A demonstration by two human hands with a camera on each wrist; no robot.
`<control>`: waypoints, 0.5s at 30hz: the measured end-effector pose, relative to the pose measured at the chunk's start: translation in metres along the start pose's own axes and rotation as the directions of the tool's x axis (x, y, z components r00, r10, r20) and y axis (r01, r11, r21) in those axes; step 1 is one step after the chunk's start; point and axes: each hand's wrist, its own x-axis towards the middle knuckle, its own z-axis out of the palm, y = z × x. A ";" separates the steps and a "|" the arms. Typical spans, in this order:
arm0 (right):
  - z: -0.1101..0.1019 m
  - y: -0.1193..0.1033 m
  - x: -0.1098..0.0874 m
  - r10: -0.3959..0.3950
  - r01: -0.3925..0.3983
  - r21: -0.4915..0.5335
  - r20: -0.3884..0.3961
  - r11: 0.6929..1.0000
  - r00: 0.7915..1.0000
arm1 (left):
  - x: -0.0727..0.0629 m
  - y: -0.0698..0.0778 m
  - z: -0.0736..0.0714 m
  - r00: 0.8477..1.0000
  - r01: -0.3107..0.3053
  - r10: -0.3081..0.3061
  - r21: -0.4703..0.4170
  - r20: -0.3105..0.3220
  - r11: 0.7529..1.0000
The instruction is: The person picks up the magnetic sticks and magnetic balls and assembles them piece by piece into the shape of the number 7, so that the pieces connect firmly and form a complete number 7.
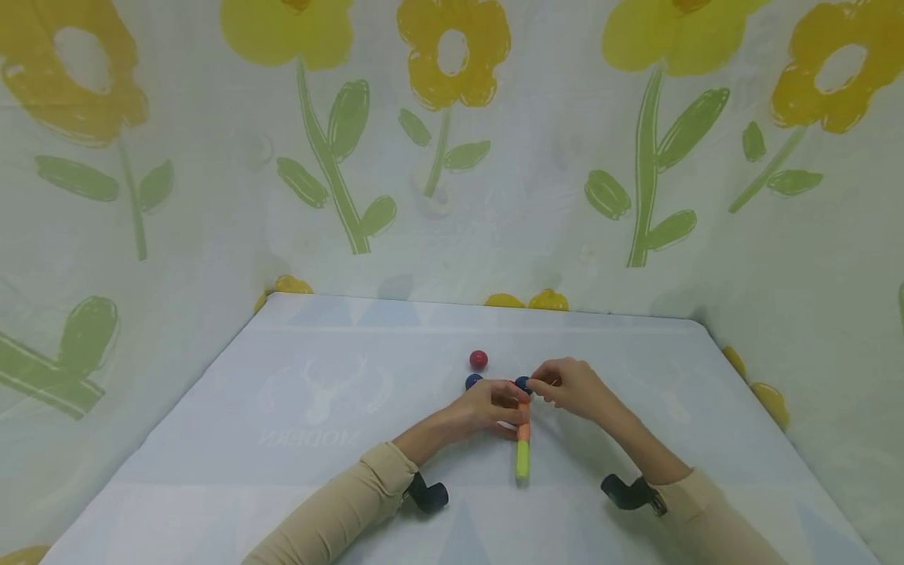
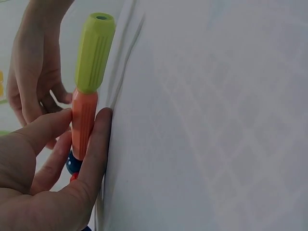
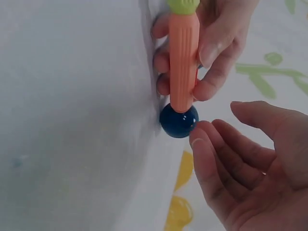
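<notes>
My left hand [image 1: 487, 408] pinches an orange ribbed rod [image 3: 184, 62] between thumb and fingers. End to end with that rod is a yellow-green rod [image 1: 523, 461], which points toward me. A dark blue ball [image 3: 179, 120] sits at the orange rod's far end. The fingertips of my right hand [image 3: 255, 168] are right at this ball, with the thumb held apart. Just beyond my left hand lies a second blue ball [image 1: 473, 380], partly hidden by the hand. A sliver of red [image 2: 74, 177] shows below the first ball in the left wrist view.
A red ball [image 1: 479, 360] lies on the white table [image 1: 339, 463], beyond both hands. Black curved wrist mounts [image 1: 428, 496] stick out under the forearms. A flower-printed curtain [image 1: 494, 180] stands behind the table and along its sides.
</notes>
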 end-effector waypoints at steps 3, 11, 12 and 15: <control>0.001 -0.001 0.012 -0.029 0.028 -0.050 -0.030 0.998 0.999 | 0.000 0.000 0.000 1.000 -0.003 0.003 -0.015 0.009 1.000; 0.003 -0.003 0.036 -0.047 0.042 -0.097 -0.052 0.994 0.998 | 0.000 -0.001 -0.001 1.000 -0.005 0.005 -0.018 0.013 1.000; 0.004 -0.002 0.039 -0.046 0.041 -0.101 -0.049 0.994 0.998 | 0.000 -0.001 -0.001 1.000 -0.005 0.005 -0.014 0.012 1.000; 0.006 -0.002 0.046 -0.036 0.033 -0.101 -0.030 0.994 0.999 | 0.000 -0.001 -0.001 1.000 -0.004 0.004 -0.006 0.015 1.000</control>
